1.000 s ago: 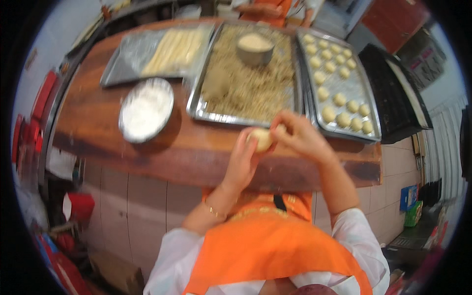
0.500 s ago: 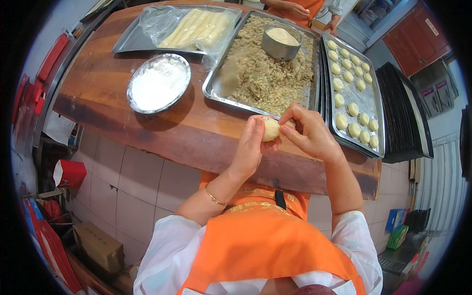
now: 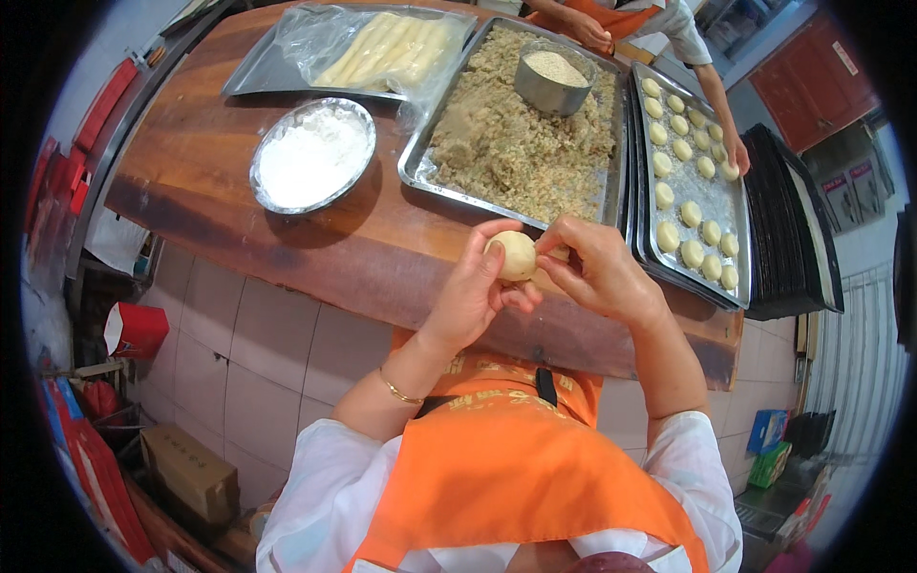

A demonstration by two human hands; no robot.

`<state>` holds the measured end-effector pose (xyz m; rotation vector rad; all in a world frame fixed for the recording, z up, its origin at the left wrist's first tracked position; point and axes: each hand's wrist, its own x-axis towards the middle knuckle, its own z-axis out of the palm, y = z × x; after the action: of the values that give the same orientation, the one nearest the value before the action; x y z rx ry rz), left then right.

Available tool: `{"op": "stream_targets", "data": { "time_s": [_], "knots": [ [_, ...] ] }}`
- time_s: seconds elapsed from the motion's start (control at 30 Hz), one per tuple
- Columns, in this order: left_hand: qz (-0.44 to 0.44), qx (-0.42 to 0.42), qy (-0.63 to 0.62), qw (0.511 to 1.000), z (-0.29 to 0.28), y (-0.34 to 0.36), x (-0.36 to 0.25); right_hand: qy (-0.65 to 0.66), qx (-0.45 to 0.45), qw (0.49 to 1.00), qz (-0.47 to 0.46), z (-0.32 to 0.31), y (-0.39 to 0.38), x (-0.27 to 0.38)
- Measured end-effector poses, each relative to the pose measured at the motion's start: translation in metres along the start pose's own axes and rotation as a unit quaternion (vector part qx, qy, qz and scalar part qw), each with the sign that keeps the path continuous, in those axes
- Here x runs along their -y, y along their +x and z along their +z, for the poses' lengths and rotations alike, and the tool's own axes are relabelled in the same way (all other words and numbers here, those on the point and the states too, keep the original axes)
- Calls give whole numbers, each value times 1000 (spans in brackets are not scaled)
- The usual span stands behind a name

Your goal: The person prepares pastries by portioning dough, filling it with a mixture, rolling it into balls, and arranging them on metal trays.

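A round, pale yellow ball of dough rests in my left hand, with the fingers and thumb curled around it. Close against its right side is my right hand, thumb and fingertips pinched together on a small pale bit of dough. Whether that bit still joins the ball is hidden by the fingers. Both hands are above the near edge of the wooden table. Just beyond them lies a metal tray of crumbly brownish filling.
A bowl of white flour stands left. Behind it, a tray holds plastic-covered dough strips. A tin of pale grains sits in the filling. Right, a co-worker's hand touches a tray of dough balls, beside stacked black trays.
The dough ball has turned in my left hand and shows a rounder, smoother side. A co-worker's arm has reached down to the tray of dough balls.
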<state>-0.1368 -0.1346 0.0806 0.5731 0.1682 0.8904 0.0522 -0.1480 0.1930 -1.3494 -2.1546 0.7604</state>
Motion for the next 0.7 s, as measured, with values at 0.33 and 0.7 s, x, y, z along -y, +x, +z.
{"op": "stream_targets", "data": {
  "time_s": [0.33, 0.7],
  "knots": [
    [3, -113, -74, 991, 16, 5, 1, -50, -17, 995, -80, 13, -5, -14],
    [-11, -134, -57, 989, 7, 11, 12, -62, -27, 992, -105, 19, -8, -15]
  ]
}}
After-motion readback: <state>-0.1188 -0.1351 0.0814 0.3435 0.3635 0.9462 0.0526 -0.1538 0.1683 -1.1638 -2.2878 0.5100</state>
